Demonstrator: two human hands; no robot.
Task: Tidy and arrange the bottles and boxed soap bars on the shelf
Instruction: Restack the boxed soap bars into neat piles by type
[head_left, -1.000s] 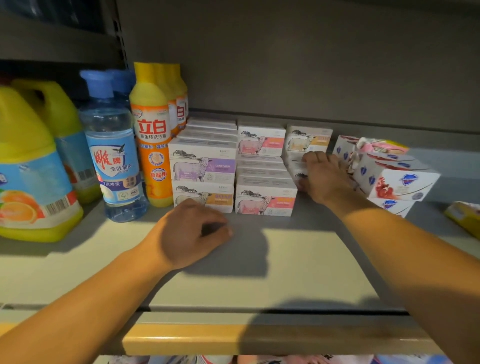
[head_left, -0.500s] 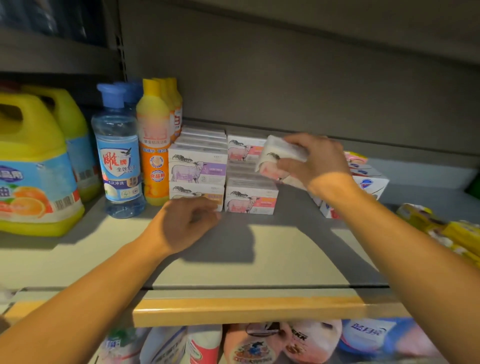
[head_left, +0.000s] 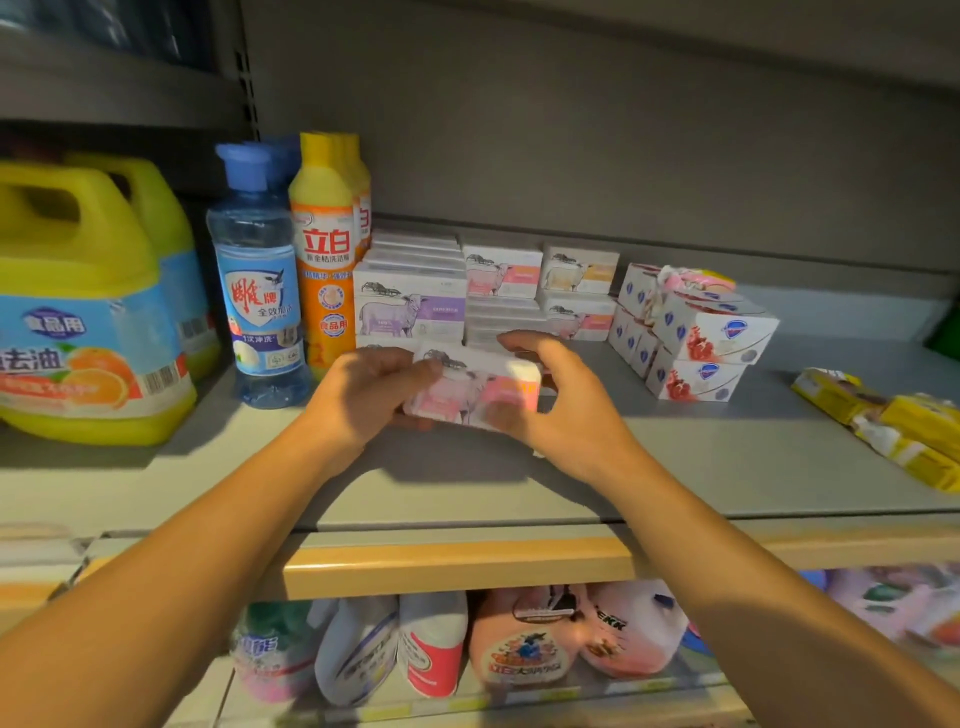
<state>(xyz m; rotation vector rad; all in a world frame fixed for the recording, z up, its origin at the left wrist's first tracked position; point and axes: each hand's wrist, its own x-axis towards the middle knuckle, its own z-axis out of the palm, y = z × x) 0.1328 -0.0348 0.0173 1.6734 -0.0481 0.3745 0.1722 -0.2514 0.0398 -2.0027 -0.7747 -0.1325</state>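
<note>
Both hands, left hand (head_left: 371, 392) and right hand (head_left: 558, 400), grip one pink sheep-print soap box (head_left: 475, 391); stacks at twelve o'clock look tidy, blue-shield boxes (head_left: 696, 338) at two o'clock remain askew.

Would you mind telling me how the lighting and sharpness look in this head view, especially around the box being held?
Head view: the pink soap box held between the left hand and right hand is motion-blurred; the blue-capped bottle label reads sharply; both arms cast dark shadows on the shelf; the shelf's back is dim; wide-angle distortion bends the edges.
</note>
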